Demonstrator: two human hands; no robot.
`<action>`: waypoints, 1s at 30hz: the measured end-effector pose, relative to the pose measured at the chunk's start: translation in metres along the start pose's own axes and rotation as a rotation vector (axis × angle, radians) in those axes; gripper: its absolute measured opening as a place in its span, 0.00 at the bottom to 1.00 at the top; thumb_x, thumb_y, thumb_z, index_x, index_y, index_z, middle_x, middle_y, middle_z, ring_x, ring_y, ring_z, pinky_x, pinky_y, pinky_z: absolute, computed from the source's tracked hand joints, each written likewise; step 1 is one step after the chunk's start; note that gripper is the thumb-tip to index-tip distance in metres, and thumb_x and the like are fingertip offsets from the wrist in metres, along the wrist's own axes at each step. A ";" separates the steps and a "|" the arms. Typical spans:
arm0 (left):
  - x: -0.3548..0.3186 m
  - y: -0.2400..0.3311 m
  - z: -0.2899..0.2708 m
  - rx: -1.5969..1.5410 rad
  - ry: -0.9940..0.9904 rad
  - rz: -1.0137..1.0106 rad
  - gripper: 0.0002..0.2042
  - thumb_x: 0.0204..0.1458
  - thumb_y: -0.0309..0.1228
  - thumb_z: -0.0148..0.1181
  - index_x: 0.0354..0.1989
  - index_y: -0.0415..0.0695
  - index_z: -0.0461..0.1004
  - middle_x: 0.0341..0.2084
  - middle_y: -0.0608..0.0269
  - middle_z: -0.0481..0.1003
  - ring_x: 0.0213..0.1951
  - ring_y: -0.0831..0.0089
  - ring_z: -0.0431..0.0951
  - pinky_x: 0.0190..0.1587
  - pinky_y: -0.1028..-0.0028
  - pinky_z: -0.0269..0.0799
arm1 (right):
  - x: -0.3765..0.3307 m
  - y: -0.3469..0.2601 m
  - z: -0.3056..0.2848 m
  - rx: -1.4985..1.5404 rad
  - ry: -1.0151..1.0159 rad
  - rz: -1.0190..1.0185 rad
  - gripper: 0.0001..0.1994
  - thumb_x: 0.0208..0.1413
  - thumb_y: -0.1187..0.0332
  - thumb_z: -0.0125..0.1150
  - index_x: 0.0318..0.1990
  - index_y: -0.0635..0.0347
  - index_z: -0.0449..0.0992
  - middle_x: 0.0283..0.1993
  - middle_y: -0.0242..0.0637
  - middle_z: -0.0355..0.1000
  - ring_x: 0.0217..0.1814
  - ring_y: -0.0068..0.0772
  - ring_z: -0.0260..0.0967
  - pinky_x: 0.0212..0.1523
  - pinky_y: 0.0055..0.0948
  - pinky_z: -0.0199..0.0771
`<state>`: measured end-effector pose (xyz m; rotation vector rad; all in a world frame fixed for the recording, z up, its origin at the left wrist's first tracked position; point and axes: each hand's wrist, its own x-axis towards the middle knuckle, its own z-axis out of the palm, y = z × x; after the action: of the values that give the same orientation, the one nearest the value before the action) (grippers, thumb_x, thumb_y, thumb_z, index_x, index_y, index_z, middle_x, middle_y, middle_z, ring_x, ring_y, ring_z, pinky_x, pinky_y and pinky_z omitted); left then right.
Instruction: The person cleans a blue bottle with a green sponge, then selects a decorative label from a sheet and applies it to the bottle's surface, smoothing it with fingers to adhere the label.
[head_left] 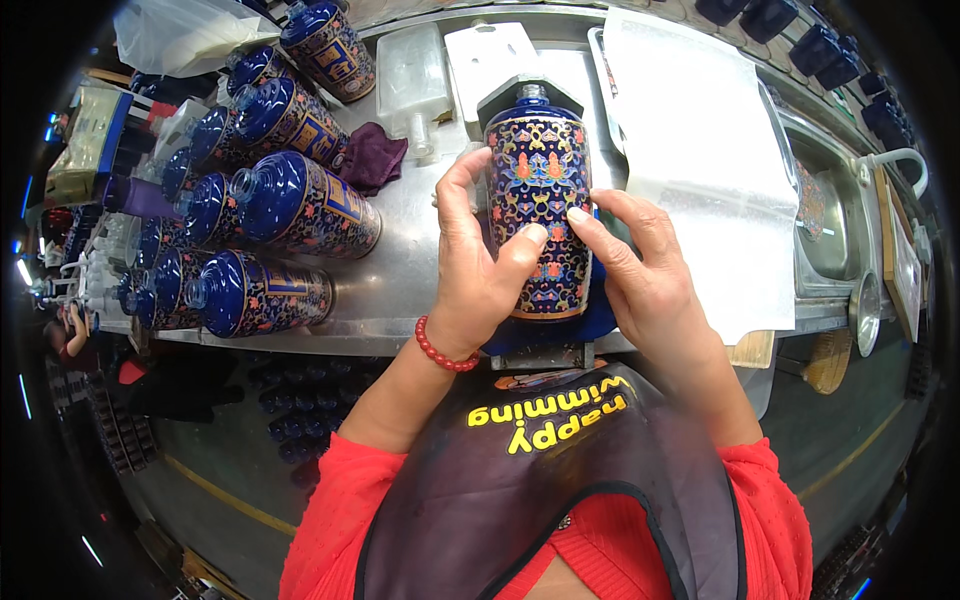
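Note:
Between my two hands lies a dark blue bottle with a colourful floral pattern, its clear neck pointing away from me. My left hand grips its left side, thumb pressed on the patterned front and fingers along the edge. On the right side my right hand holds it too, thumb on the front and forefinger at the edge. The other fingers of both hands are partly hidden. Beneath the bottle is a stand with a dark angular plate behind the neck.
Several similar blue bottles crowd the left of the metal table, beside a purple cloth. Clear plastic and white trays stand at the back. White sheets cover the right, next to a sink.

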<state>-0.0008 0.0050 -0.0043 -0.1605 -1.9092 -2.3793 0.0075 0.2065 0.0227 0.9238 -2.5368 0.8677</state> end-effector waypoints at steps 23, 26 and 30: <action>-0.008 -0.007 -0.002 0.009 0.004 0.013 0.35 0.58 0.27 0.58 0.70 0.31 0.47 0.63 0.46 0.58 0.63 0.63 0.64 0.67 0.64 0.62 | -0.005 0.003 0.008 0.018 0.029 0.001 0.33 0.45 0.85 0.59 0.62 0.53 0.76 0.63 0.49 0.67 0.61 0.52 0.68 0.60 0.44 0.69; -0.021 -0.006 -0.008 0.359 -0.015 0.315 0.37 0.61 0.44 0.57 0.70 0.31 0.51 0.65 0.42 0.60 0.66 0.56 0.60 0.70 0.55 0.52 | -0.005 0.003 0.006 0.005 0.029 -0.006 0.32 0.45 0.83 0.59 0.62 0.53 0.76 0.63 0.49 0.67 0.60 0.52 0.69 0.59 0.44 0.70; -0.043 0.004 -0.017 1.160 -0.147 0.652 0.41 0.61 0.68 0.42 0.68 0.45 0.66 0.65 0.48 0.67 0.69 0.49 0.57 0.72 0.41 0.31 | -0.004 0.003 0.005 0.031 0.018 0.000 0.30 0.47 0.82 0.60 0.61 0.54 0.76 0.63 0.48 0.67 0.60 0.52 0.69 0.58 0.44 0.70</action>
<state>0.0420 -0.0122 -0.0101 -0.7057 -2.4307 -0.7003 0.0079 0.2074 0.0160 0.9210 -2.5150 0.9139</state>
